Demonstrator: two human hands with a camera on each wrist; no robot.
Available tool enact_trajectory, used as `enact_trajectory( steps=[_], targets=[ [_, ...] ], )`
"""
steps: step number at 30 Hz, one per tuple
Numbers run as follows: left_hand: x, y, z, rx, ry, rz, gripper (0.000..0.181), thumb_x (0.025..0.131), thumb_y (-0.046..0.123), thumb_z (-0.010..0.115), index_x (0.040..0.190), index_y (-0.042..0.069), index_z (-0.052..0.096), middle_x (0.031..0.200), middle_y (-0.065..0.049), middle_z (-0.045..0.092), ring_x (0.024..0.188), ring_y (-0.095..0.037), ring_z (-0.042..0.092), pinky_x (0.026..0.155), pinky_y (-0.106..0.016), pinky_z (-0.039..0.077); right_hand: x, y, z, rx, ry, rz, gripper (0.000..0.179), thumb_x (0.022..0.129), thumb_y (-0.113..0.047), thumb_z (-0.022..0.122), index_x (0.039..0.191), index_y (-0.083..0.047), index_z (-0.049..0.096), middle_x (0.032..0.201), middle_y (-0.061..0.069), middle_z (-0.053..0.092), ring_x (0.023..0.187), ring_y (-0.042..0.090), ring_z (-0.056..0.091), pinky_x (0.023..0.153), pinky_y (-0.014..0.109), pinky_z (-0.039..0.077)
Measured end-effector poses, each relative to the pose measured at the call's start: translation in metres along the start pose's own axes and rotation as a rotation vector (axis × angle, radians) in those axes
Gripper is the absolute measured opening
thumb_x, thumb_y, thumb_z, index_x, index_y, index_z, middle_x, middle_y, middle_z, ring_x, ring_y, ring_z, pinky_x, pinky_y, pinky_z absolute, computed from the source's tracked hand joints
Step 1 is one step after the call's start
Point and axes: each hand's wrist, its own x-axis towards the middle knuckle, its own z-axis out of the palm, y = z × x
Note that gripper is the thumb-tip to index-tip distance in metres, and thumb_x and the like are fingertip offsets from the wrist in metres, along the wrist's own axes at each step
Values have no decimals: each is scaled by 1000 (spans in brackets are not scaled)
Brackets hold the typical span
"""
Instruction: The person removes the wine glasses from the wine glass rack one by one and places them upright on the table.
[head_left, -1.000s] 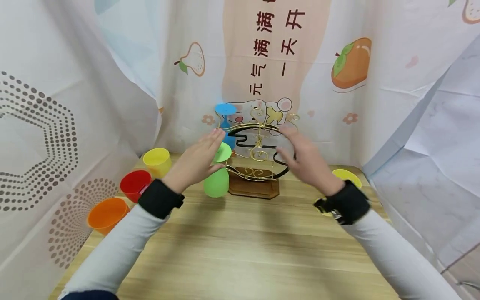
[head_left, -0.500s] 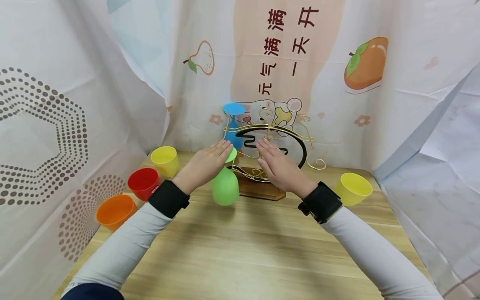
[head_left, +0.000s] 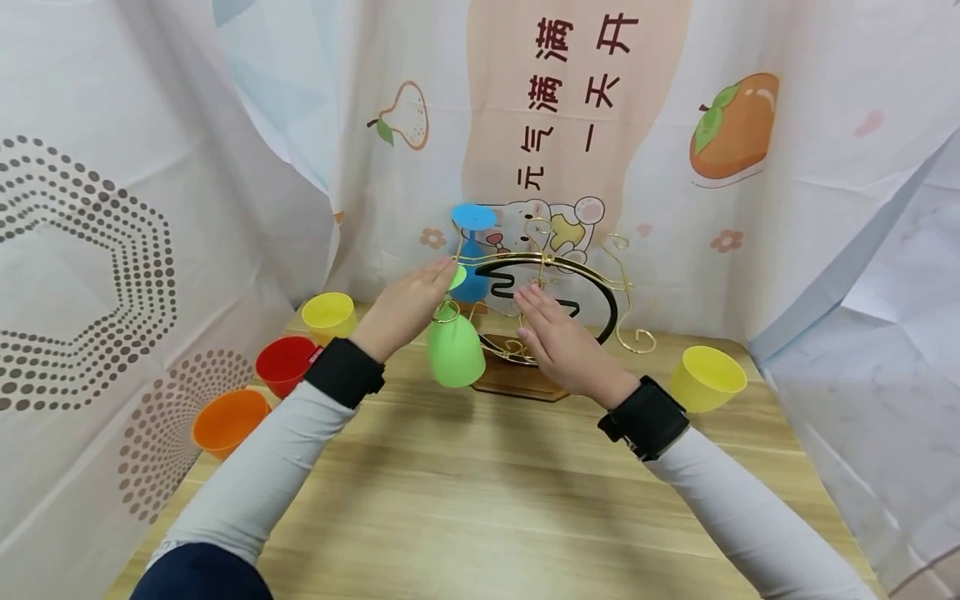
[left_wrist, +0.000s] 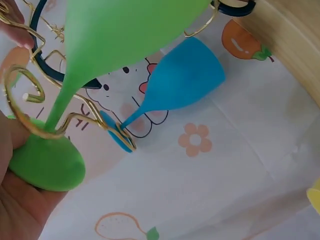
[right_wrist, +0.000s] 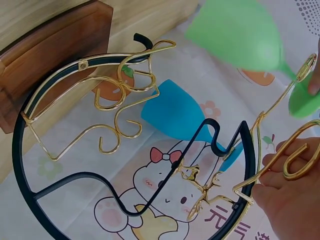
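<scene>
An upside-down green plastic goblet hangs tilted at the left of the wine glass rack, its stem running through a gold hook. My left hand pinches the goblet's round foot between thumb and fingers. My right hand is at the rack's front middle, its fingers straight in the head view and touching the gold wire in the right wrist view. Behind the green goblet, a blue goblet hangs upside down from the rack's back left hook.
Yellow, red and orange cups stand along the table's left side. Another yellow cup stands at the right. The rack's wooden base rests near the back of the table, before a printed curtain.
My right hand moved left and down from the rack's right side to its front middle. The green goblet, in my left hand, has tilted and its bowl has risen; its stem now sits in the hook.
</scene>
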Motion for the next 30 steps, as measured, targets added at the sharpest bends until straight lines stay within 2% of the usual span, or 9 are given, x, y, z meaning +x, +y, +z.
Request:
enact_trajectory(
  steps=[4, 7, 11, 15, 19, 21, 23, 26, 30],
  targets=[
    [12, 9, 5, 26, 52, 67, 45, 96, -5, 54, 140, -9, 47, 144, -22, 52, 137, -31, 51, 114, -40, 44, -3, 1, 4, 19, 0, 13, 55, 107, -25, 37, 154, 1, 24, 164, 17, 23, 155, 32, 15, 126, 49, 20],
    [8, 19, 9, 33, 166, 120, 45, 93, -5, 59, 137, -9, 50, 141, -23, 56, 133, -32, 55, 111, -40, 46, -5, 2, 6, 40, 1, 17, 56, 106, -25, 39, 154, 1, 25, 164, 16, 23, 155, 32, 16, 126, 50, 20],
    [-17, 38, 15, 4, 338, 171, 45, 89, -8, 61, 133, -10, 54, 136, -23, 60, 128, -33, 59, 109, -40, 48, -18, 1, 13, 82, 39, 19, 62, 105, -30, 43, 157, -5, 19, 166, 13, 17, 155, 32, 14, 126, 52, 19],
    [-54, 61, 26, -30, 468, 165, 49, 85, -14, 62, 132, -9, 55, 134, -23, 62, 126, -33, 61, 105, -41, 51, -57, -6, 33, 203, 237, 47, 71, 100, -25, 54, 158, -12, 15, 167, 9, 15, 155, 27, 16, 128, 39, 17],
    [-84, 82, 38, -92, 584, 88, 39, 94, -9, 52, 133, -10, 54, 132, -23, 63, 123, -33, 63, 103, -41, 52, -107, -14, 60, 543, 414, 149, 70, 98, -7, 55, 157, -5, 17, 163, 19, 21, 150, 2, 23, 121, 12, 19],
    [-93, 91, 46, -165, 633, 8, 36, 101, -2, 44, 135, -10, 53, 133, -23, 62, 123, -34, 62, 108, -37, 49, -127, -16, 70, 791, 403, 225, 62, 102, -6, 48, 155, 2, 18, 160, 27, 22, 142, -9, 33, 114, 7, 27],
    [-98, 102, 56, -252, 676, -81, 38, 105, 6, 37, 137, -9, 51, 135, -24, 60, 126, -34, 60, 113, -30, 43, -142, -17, 75, 1053, 335, 311, 57, 106, -13, 40, 152, 12, 16, 157, 32, 21, 132, -12, 45, 107, 7, 37],
    [-95, 122, 71, -373, 725, -168, 40, 106, 9, 35, 139, -9, 48, 138, -28, 56, 133, -32, 54, 118, -26, 34, -154, -19, 77, 1315, 209, 432, 63, 108, -27, 33, 148, 19, 16, 151, 18, 44, 121, -7, 57, 102, 14, 47],
    [-86, 145, 89, -487, 761, -191, 39, 102, 3, 43, 139, -11, 48, 138, -31, 54, 142, -25, 44, 118, -26, 34, -157, -22, 75, 1399, 216, 544, 40, 107, -27, 39, 135, -1, 52, 121, -13, 67, 113, -3, 62, 98, 16, 51]
  ],
)
